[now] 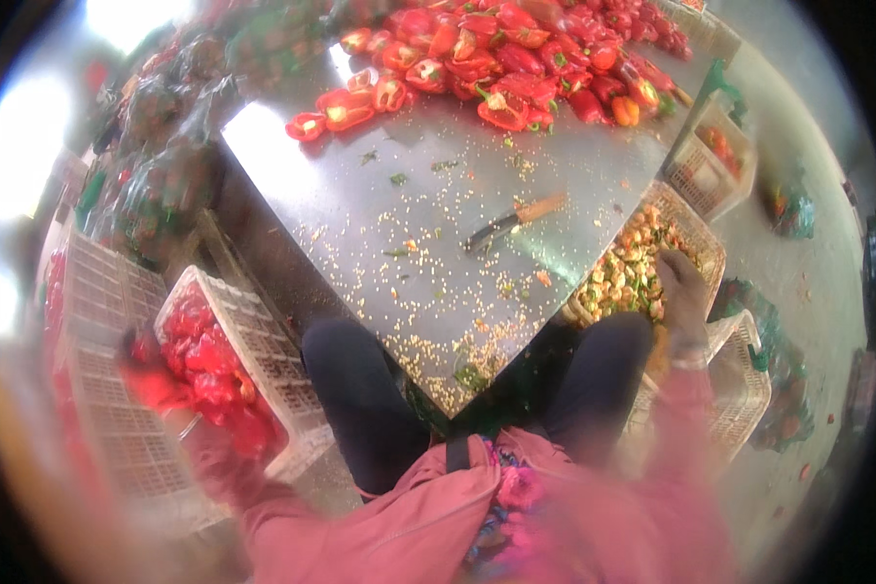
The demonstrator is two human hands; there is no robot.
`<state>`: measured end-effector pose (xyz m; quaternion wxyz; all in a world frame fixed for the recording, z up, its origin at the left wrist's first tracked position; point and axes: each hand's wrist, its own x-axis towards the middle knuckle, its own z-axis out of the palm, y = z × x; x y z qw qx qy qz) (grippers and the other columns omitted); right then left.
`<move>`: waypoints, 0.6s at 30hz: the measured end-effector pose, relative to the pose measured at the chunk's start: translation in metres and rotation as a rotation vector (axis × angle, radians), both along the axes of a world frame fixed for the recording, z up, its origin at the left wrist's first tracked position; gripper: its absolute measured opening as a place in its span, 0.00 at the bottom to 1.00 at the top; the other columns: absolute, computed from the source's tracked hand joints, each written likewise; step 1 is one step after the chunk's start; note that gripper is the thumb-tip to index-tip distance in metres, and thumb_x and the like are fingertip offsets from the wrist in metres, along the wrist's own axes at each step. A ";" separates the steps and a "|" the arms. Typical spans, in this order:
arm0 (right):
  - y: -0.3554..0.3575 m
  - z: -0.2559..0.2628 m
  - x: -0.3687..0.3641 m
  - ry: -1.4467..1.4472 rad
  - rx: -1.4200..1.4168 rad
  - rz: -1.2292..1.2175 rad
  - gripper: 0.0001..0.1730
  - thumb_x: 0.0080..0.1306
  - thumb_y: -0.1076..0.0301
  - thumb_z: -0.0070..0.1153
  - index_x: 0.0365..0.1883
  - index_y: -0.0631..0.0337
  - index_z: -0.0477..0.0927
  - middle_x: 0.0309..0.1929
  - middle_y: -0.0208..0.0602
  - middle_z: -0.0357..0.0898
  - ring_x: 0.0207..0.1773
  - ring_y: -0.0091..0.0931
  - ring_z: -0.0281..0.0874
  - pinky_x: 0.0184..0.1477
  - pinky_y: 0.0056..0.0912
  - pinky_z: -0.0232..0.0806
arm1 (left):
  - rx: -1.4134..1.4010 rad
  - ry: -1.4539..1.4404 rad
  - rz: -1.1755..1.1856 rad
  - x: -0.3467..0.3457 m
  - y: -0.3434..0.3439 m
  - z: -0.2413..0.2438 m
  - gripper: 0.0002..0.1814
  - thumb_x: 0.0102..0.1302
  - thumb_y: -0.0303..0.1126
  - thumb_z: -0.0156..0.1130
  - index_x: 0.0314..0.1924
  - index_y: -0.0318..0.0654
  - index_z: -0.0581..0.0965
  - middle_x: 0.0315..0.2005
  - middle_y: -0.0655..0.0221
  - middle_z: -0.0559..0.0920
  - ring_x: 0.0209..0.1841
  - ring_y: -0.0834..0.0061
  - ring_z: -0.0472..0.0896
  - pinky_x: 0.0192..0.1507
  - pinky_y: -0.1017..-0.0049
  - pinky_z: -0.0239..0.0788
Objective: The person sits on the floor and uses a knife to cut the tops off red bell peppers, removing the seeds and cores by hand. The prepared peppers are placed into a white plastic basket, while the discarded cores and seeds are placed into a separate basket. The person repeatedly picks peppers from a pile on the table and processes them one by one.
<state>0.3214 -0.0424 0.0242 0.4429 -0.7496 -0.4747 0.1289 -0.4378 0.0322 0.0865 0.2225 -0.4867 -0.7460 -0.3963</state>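
My left hand (pixel 150 369) is at the near left side of a plastic crate (pixel 255 321) of red bell peppers (pixel 208 358); blur hides its fingers and whether it holds a pepper. My right hand (pixel 682 292) reaches over a crate (pixel 708 252) filled with pepper cores and stems (pixel 620 281), its fingertips near or among them, and its grip cannot be made out. Between the hands stands a metal table (pixel 423 219) strewn with pale seeds. A knife (pixel 515 221) with a wooden handle lies on it. Red peppers (pixel 482 62), several cut open, are heaped along its far side.
Stacked crates (pixel 109 365) stand at the far left, below filled plastic bags (pixel 168 175). At the right are a crate (pixel 712 160) with some red pieces, another crate (pixel 737 394) beside my right arm, and bags (pixel 781 372) on the floor. The table's corner points between my knees.
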 end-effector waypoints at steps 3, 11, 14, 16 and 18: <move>0.120 -0.008 -0.038 0.098 0.150 0.352 0.17 0.71 0.70 0.64 0.56 0.67 0.83 0.53 0.40 0.86 0.58 0.30 0.82 0.59 0.33 0.72 | -0.799 0.026 0.401 -0.124 0.007 -0.061 0.34 0.69 0.56 0.67 0.64 0.38 0.79 0.59 0.47 0.81 0.61 0.47 0.79 0.63 0.60 0.70; 0.386 -0.056 -0.091 -0.586 -0.200 0.170 0.23 0.67 0.57 0.58 0.57 0.58 0.84 0.51 0.51 0.85 0.53 0.47 0.85 0.57 0.48 0.74 | -0.729 0.085 0.108 -0.160 0.004 -0.144 0.42 0.68 0.60 0.65 0.77 0.55 0.67 0.77 0.59 0.66 0.75 0.47 0.66 0.71 0.48 0.61; 0.420 -0.086 -0.090 -1.047 -0.114 -0.080 0.26 0.63 0.63 0.58 0.62 0.52 0.82 0.63 0.39 0.79 0.66 0.38 0.76 0.65 0.50 0.66 | -0.635 0.074 0.165 -0.087 -0.009 -0.103 0.39 0.67 0.55 0.68 0.75 0.52 0.70 0.72 0.53 0.71 0.73 0.46 0.69 0.72 0.52 0.62; 0.434 -0.094 -0.095 -1.159 -0.254 0.041 0.22 0.65 0.60 0.60 0.58 0.52 0.83 0.60 0.36 0.80 0.63 0.36 0.78 0.65 0.46 0.67 | -0.498 0.163 0.084 -0.087 -0.034 -0.098 0.33 0.69 0.45 0.69 0.72 0.48 0.74 0.71 0.52 0.73 0.69 0.46 0.74 0.70 0.54 0.66; 0.430 -0.095 -0.087 -1.044 -0.160 0.106 0.21 0.65 0.61 0.60 0.56 0.54 0.83 0.59 0.38 0.81 0.63 0.38 0.78 0.64 0.47 0.67 | -0.351 0.235 0.074 -0.072 -0.046 -0.099 0.29 0.70 0.39 0.68 0.68 0.39 0.76 0.66 0.48 0.77 0.66 0.48 0.77 0.67 0.55 0.70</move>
